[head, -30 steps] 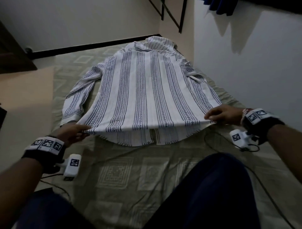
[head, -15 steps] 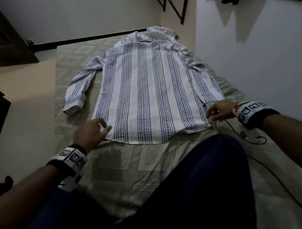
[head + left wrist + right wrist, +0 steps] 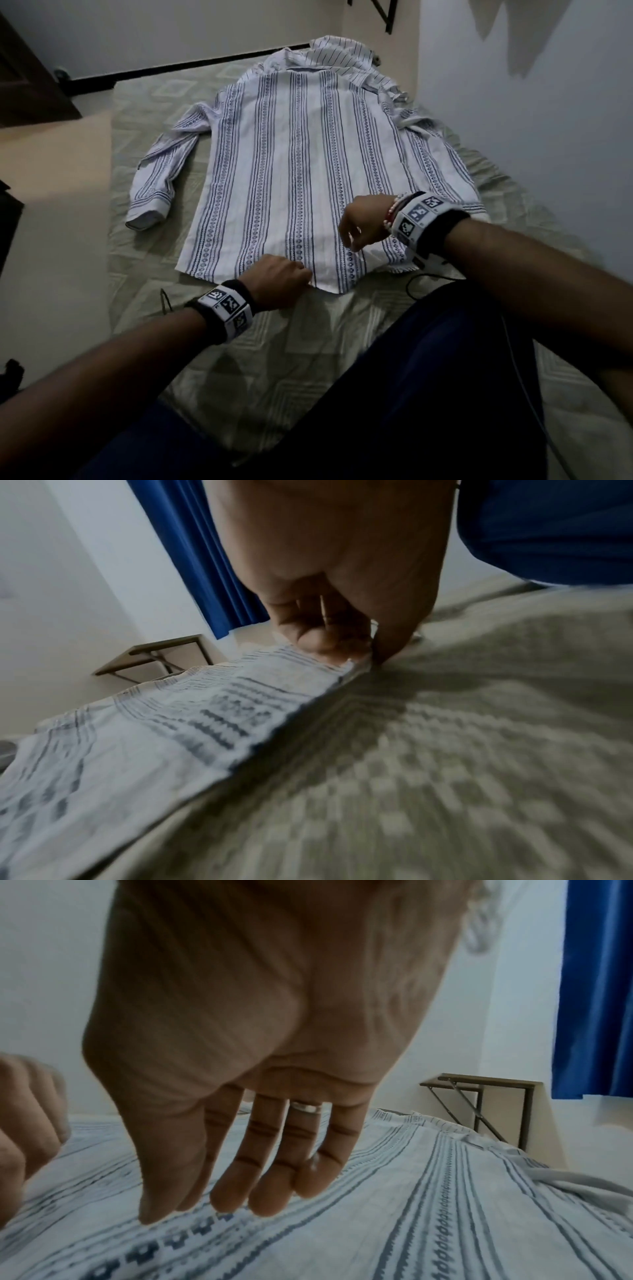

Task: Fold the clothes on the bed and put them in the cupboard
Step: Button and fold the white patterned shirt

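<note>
i see the striped shirt (image 3: 294,171) spread flat, back side up, across the middle of the head frame on the bed (image 3: 301,342), collar toward the top and hem toward the bottom. one sleeve lies out toward the left of the frame, cuff near the bed's left edge; the other is bunched at the upper right against the wall. a second striped garment (image 3: 342,51) sits crumpled just beyond the collar, at top centre.

my left hand (image 3: 277,281) is at the hem, a little left of bottom centre. in the left wrist view the fingers (image 3: 318,639) are curled and pinching the shirt's edge, lifting it slightly off the bedcover.

my right hand (image 3: 359,222) hangs over the lower right part of the shirt, wrist bent downward. in the right wrist view its fingers (image 3: 267,1177) are straight and close together, pointing down at the cloth and gripping nothing; i cannot tell whether the tips touch the fabric. a ring (image 3: 306,1107) shows on one finger.

a blue curtain (image 3: 596,988) fills the upper right of the right wrist view, with a folding table (image 3: 479,1085) below it by the wall.
</note>
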